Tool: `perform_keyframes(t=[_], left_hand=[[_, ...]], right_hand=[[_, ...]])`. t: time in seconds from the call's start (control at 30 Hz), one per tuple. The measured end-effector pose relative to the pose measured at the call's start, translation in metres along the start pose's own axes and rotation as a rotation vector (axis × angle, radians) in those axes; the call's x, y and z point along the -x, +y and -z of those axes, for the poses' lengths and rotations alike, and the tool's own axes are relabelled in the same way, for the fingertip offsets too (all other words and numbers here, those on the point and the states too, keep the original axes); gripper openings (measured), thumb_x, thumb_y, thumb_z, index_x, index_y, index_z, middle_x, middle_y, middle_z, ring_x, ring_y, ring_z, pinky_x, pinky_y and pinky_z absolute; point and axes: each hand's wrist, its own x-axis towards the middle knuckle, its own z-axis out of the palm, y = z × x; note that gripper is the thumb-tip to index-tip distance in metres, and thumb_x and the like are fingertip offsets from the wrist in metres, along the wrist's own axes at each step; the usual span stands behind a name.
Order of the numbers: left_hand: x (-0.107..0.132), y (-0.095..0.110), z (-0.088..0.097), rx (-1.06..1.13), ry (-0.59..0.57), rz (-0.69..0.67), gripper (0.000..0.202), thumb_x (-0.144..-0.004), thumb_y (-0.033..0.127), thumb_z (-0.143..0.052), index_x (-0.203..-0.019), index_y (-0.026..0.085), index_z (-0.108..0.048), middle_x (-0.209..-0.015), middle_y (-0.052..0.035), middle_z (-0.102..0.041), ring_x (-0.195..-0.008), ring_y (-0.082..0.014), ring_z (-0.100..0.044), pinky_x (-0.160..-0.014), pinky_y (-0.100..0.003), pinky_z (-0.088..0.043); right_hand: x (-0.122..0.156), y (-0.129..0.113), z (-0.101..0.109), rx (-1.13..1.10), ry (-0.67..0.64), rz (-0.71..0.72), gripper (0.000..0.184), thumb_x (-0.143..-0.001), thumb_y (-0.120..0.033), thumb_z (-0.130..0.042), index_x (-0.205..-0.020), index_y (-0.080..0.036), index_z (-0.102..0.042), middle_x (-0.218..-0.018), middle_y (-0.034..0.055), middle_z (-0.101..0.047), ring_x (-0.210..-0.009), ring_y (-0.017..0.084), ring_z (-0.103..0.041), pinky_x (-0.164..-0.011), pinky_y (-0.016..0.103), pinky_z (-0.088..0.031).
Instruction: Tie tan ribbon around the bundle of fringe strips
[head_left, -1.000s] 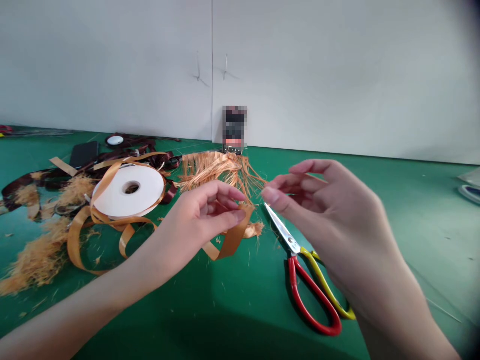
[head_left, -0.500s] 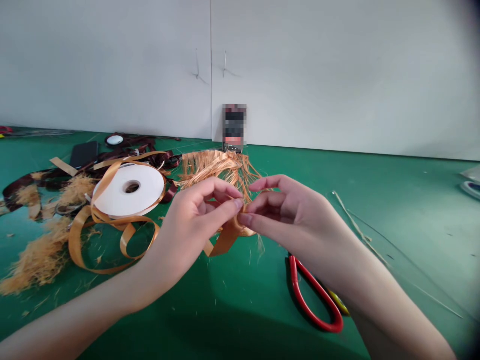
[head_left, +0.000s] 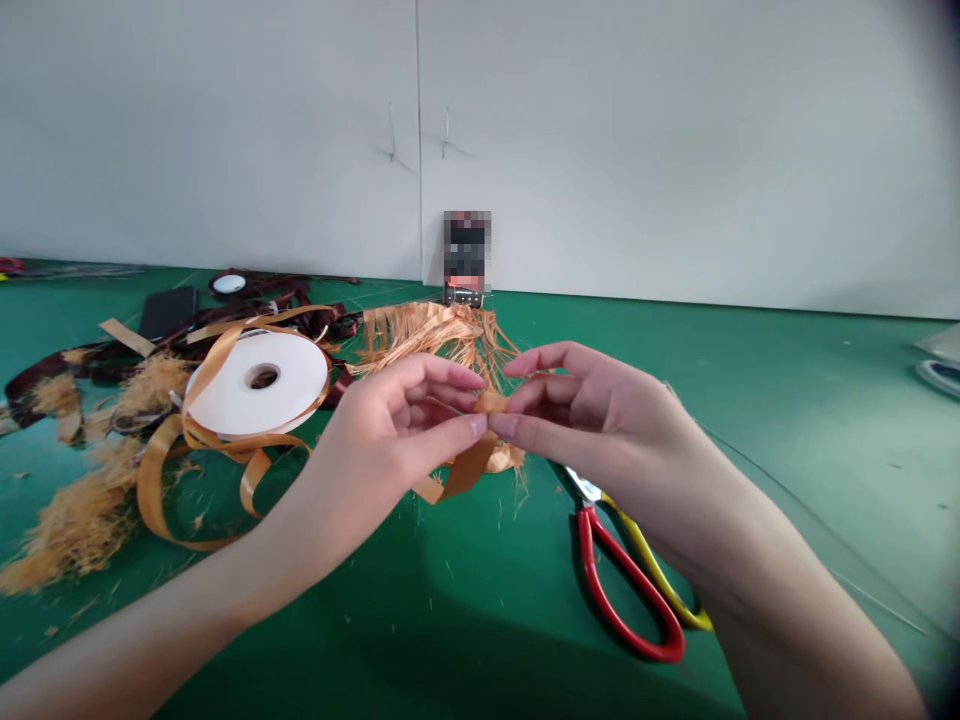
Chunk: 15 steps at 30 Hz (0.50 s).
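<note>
Between my two hands is a gold-tan satin ribbon (head_left: 491, 402), bent into a small loop at the fingertips, with a length hanging below. My left hand (head_left: 409, 420) pinches it from the left between thumb and fingers. From the right, my right hand (head_left: 574, 410) pinches the same piece, its thumb tip touching my left thumb and its index finger lifted. Just behind the hands lies a bunch of frayed gold ribbon strands (head_left: 420, 335). Scissors (head_left: 630, 590) with one red and one yellow handle rest under my right hand, which hides part of them.
A white ribbon spool (head_left: 225, 390) lies at left with loose ribbon coils around it. Beside it are frayed fibre tufts (head_left: 82, 510), dark brown ribbon (head_left: 37, 375) and a dark flat object (head_left: 169, 312). A phone-like device (head_left: 466, 255) leans against the white wall (head_left: 675, 150).
My right hand has shifted slightly, uncovering more of the scissors' yellow handle and blades. The ribbon loop at the fingertips shows more clearly now. Both hands keep their pinch.
</note>
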Motion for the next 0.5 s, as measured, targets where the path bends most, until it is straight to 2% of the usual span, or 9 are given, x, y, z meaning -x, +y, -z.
perform_keyframes(t=[0.1,0.2,0.33,0.5], left_hand=[[-0.0003,0.0007,0.0001,0.006,-0.008,0.031,0.011,-0.079,0.023,-0.073,-0.088,0.021,-0.067,-0.082,0.0051,-0.07,-0.08,-0.0067,-0.066,-0.07,-0.011,-0.052],[0.0009,0.0033,-0.0004,-0.026,-0.023,0.047,0.018,-0.079,0.023,-0.073,-0.095,0.02,-0.065,-0.079,0.0044,-0.071,-0.077,-0.0078,-0.067,-0.07,-0.013,-0.053],[0.0032,0.008,-0.002,-0.06,-0.037,0.048,0.025,-0.076,0.02,-0.072,-0.099,0.02,-0.061,-0.073,0.0053,-0.071,-0.07,-0.0088,-0.068,-0.063,-0.014,-0.052],[0.0046,0.0081,-0.0034,-0.099,-0.07,0.06,0.028,-0.074,0.026,-0.074,-0.098,0.02,-0.061,-0.075,0.0024,-0.073,-0.072,-0.0136,-0.07,-0.065,-0.02,-0.054]], right_hand=[[0.0007,-0.0009,0.003,0.162,0.06,0.06,0.016,-0.074,-0.028,-0.073,-0.085,-0.021,-0.063,-0.081,-0.0002,-0.07,-0.076,0.015,-0.066,-0.066,0.027,-0.053],[0.0023,-0.0027,0.0048,0.262,0.131,0.105,0.021,-0.07,-0.031,-0.077,-0.088,-0.024,-0.068,-0.093,-0.0006,-0.071,-0.083,0.018,-0.066,-0.068,0.03,-0.053],[0.0037,-0.0043,0.0037,0.29,0.043,0.156,0.013,-0.073,-0.036,-0.075,-0.079,-0.026,-0.071,-0.1,-0.0015,-0.071,-0.093,0.019,-0.065,-0.075,0.031,-0.051],[0.0021,-0.0065,0.0027,0.293,-0.007,0.154,0.016,-0.079,-0.038,-0.071,-0.074,-0.023,-0.072,-0.1,0.0005,-0.071,-0.092,0.017,-0.065,-0.082,0.03,-0.048]])
